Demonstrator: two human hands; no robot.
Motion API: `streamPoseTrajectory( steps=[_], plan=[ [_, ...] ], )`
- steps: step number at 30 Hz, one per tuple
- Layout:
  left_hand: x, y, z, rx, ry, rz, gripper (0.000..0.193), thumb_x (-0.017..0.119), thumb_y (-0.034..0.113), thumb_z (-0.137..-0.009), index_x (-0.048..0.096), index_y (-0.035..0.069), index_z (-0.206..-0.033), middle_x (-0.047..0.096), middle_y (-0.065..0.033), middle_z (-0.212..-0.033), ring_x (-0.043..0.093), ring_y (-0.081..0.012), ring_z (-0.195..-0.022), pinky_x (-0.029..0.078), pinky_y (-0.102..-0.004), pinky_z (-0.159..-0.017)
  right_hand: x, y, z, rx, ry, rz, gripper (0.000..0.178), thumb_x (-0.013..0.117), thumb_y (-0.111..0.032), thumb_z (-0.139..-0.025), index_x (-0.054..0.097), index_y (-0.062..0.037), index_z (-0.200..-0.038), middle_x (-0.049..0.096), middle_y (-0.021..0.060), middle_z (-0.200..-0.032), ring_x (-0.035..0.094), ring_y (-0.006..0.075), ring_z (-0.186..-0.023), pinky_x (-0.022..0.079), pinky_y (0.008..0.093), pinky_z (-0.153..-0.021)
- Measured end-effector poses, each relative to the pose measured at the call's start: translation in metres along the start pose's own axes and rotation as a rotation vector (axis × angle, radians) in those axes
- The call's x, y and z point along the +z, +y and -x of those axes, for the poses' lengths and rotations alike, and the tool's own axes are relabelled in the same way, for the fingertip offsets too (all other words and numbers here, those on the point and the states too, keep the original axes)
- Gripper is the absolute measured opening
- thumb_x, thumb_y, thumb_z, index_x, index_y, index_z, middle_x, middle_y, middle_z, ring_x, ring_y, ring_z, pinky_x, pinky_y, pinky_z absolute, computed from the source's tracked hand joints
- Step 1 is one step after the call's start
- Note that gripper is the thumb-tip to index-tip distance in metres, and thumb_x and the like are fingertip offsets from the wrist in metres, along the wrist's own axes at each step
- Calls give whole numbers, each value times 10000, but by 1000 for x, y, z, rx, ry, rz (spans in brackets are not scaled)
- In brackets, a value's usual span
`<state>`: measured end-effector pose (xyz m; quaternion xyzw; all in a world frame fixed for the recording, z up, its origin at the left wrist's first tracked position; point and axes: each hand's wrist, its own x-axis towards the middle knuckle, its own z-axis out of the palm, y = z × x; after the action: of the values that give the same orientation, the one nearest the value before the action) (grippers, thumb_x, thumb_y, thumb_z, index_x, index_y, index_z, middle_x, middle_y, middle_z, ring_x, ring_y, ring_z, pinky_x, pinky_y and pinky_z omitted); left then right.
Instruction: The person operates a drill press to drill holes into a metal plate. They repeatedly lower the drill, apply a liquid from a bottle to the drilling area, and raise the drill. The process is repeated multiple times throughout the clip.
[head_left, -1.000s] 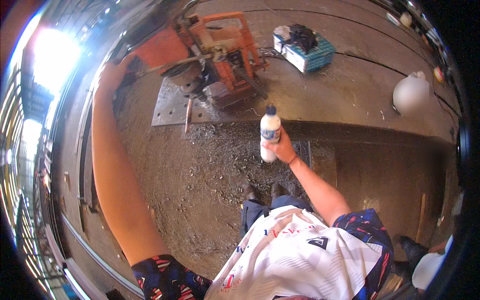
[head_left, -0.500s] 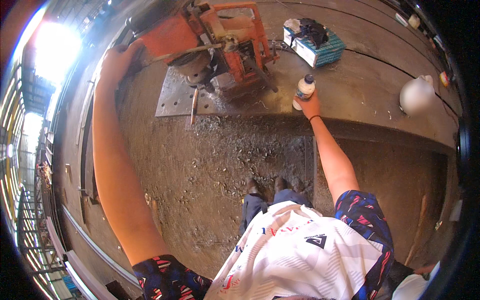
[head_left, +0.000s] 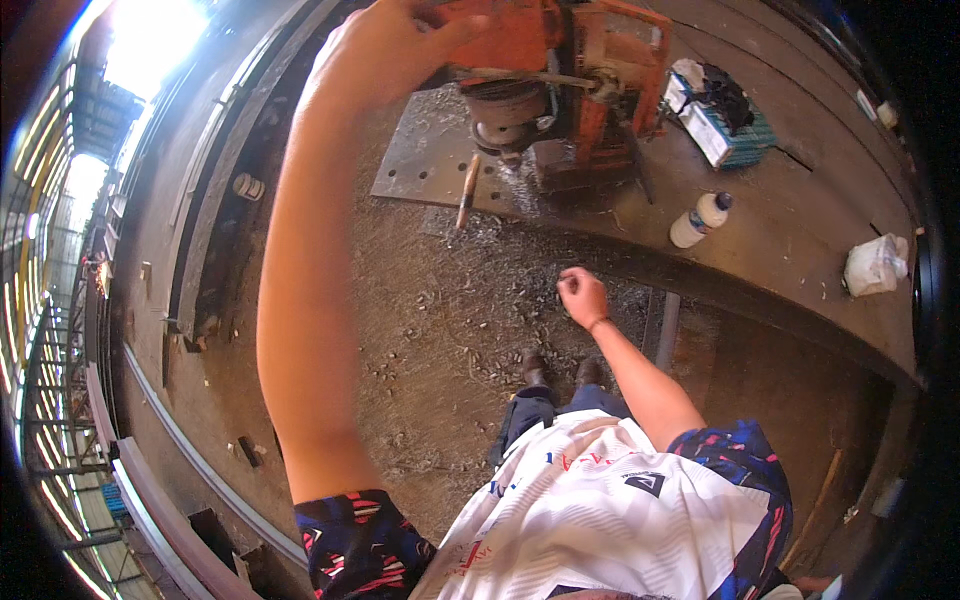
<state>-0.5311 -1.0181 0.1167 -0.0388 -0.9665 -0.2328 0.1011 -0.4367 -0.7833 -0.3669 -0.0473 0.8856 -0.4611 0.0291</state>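
Note:
My left hand (head_left: 395,50) is at the top, closed on the orange housing of a magnetic drill (head_left: 500,40), its thumb lying along the side. The drill stands on a steel plate (head_left: 415,165) with a row of round holes. Below the chuck, a brush-like tool with a wooden handle (head_left: 469,185) lies across the plate's near edge. My right hand (head_left: 583,297) hangs in front of the beam, fingers curled together; a small dark bit shows at their tips, too small to name. A pale plastic bottle (head_left: 695,222) with a dark cap stands right of the drill, apart from my hand.
A teal-and-white box (head_left: 735,140) with dark cloth (head_left: 722,95) on top sits at the back right. Farther right lies a white bag-like bundle (head_left: 876,266). Metal shavings (head_left: 480,315) litter the ground before my feet. A small white container (head_left: 248,186) is at the left.
My right hand has let go of the bottle and drawn back toward me, left and down. My left hand has shifted along the drill's housing. The whole view has swung.

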Motion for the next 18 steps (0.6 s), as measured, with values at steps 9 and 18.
streamPoseTrajectory(
  steps=[9,18],
  plan=[
    [-7,17,6,-17,90,38,473,678,434,-856,733,-33,-901,708,-186,-754,709,-289,-740,533,-377,-711,222,-93,-178,837,-41,-465,305,737,-364,-864,666,-71,-910,703,42,-832,680,130,-718,477,306,-481],
    [-10,11,11,-25,97,19,478,687,444,-850,738,-29,-895,716,-191,-780,713,-279,-762,540,-390,-731,126,-133,-91,548,-728,-1384,201,620,-163,-962,583,-60,-1130,705,72,-970,702,196,-912,581,329,-765]
  ],
)
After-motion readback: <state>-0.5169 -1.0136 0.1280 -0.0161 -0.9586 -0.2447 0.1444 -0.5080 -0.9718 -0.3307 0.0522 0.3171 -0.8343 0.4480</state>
